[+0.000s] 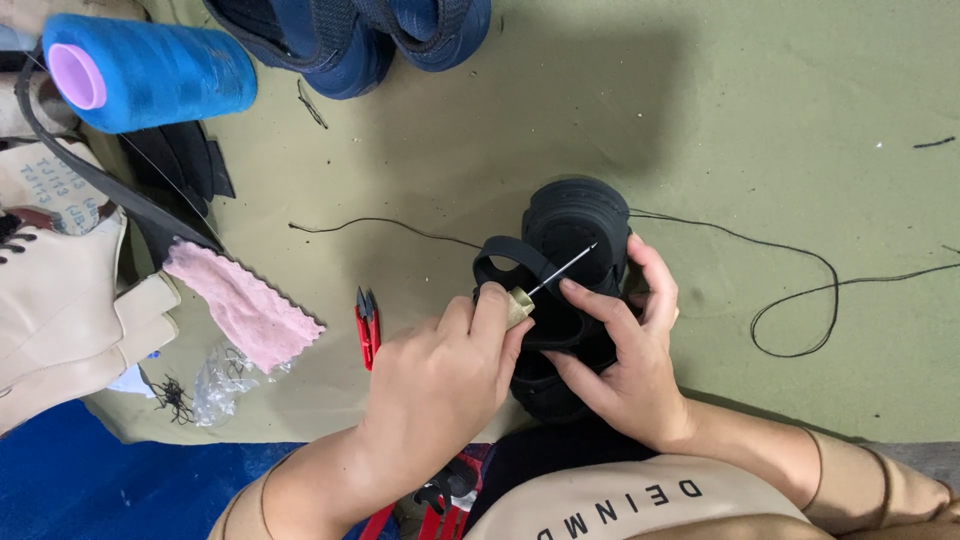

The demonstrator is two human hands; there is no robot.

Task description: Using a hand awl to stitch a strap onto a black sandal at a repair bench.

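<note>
My left hand [440,385] is clamped on a wooden-handled awl [545,283], its needle angled into the black sandal [565,290] that my right hand [625,360] grips steady. Left of my hands lie red thread snips [367,326] and a pink cloth [243,305]; beyond, black thread [800,290] trails over the counter [750,120], with a blue thread cone [150,72] farthest.

The left hand [440,385] covers most of the awl's wooden handle [518,305], and the right hand [625,365] hides the near side of the black sandal [570,235]. Both forearms run off the bottom edge. Two dark blue shoes [350,40] are cut off at the top edge, and pale leather pieces [60,300] at the left. The black thread [800,300] leaves the picture on the right. A small dark tangle [172,397] is too small to identify.
</note>
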